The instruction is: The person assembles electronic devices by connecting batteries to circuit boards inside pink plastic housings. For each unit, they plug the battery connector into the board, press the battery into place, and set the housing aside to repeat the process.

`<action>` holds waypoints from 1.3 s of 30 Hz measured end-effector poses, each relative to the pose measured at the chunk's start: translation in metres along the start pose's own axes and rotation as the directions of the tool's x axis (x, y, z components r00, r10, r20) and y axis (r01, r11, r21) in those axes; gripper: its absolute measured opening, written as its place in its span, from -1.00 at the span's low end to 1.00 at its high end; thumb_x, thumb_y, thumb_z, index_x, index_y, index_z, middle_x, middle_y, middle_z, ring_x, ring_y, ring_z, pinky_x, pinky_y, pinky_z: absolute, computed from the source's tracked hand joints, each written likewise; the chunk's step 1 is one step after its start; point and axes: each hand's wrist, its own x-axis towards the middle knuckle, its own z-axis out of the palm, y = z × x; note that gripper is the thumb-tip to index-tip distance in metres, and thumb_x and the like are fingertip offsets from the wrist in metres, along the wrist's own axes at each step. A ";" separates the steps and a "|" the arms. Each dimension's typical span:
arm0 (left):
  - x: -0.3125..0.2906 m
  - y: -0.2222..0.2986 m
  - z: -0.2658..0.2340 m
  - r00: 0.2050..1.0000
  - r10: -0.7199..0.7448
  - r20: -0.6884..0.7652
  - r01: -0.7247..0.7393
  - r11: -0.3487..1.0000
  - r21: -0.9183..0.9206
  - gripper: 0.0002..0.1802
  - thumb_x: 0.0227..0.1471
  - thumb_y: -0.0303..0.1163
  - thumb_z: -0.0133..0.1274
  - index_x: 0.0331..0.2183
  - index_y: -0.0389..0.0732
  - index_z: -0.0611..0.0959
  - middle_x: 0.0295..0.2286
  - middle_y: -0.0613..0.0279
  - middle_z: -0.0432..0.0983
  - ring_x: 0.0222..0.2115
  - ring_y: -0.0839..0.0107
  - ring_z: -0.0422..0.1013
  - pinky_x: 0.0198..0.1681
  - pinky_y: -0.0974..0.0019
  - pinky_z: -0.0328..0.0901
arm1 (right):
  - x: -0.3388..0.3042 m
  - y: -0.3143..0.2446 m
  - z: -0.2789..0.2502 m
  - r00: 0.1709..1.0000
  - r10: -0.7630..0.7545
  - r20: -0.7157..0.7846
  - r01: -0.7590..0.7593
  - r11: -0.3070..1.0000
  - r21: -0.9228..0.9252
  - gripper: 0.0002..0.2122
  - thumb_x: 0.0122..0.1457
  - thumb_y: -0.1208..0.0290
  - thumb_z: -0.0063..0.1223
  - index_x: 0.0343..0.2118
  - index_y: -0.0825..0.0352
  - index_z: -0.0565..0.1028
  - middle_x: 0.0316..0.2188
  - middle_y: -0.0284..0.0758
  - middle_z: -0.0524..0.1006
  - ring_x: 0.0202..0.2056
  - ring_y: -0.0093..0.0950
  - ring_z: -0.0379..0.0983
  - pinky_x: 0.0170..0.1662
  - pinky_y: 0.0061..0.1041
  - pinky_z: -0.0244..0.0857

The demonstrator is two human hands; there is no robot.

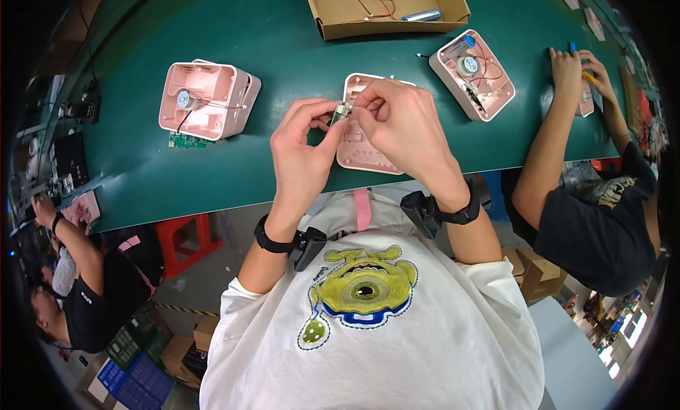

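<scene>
One small circuit board (341, 113), frame center, pinched in left hand (304, 144); cannot tell whether right hand (411, 123) grips anything. One pink shell (363, 155) beneath, partly covered; one carton (397, 29) cut off, top edge.

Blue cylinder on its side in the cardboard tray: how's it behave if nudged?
The blue cylinder will likely roll, being round and on its side. Its shiny surface suggests it may be slippery in the fingers. The near wall of the cardboard tray would probably stop it rolling out.
</scene>
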 end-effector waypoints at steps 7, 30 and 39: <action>0.000 -0.003 0.000 1.000 0.008 0.014 -0.008 0.999 -0.045 -0.71 0.05 -0.74 0.29 -0.13 -0.44 0.67 -0.13 0.18 0.52 -0.18 0.49 0.47 -0.06 0.42 0.40 | -0.003 0.003 0.006 0.998 -0.043 -0.041 0.042 0.999 -0.033 -0.93 0.07 0.57 0.19 -0.41 0.46 0.60 -0.52 -0.17 0.62 -0.53 -0.33 0.56 -0.39 -0.35 0.42; -0.006 -0.023 0.013 0.998 -0.045 -0.048 0.027 0.949 -0.313 -0.69 0.09 -0.69 0.28 -0.08 -0.44 0.65 -0.23 0.22 0.49 -0.26 0.53 0.43 -0.17 0.47 0.39 | 0.061 -0.029 -0.093 0.955 -0.292 -0.043 0.231 0.831 -0.505 -0.75 0.08 0.69 0.07 -0.20 0.41 0.67 -0.33 -0.07 0.68 -0.25 -0.07 0.63 -0.14 -0.22 0.51; -0.006 -0.042 0.013 1.000 -0.019 -0.022 0.014 0.971 -0.237 -0.72 0.11 -0.63 0.30 -0.13 -0.46 0.64 -0.26 0.23 0.50 -0.33 0.55 0.44 -0.26 0.48 0.39 | 0.183 0.025 -0.104 0.754 0.110 0.647 0.289 0.829 -0.478 -0.68 0.07 0.69 0.04 -0.11 0.37 0.67 -0.16 -0.18 0.71 -0.09 -0.24 0.64 -0.03 -0.29 0.49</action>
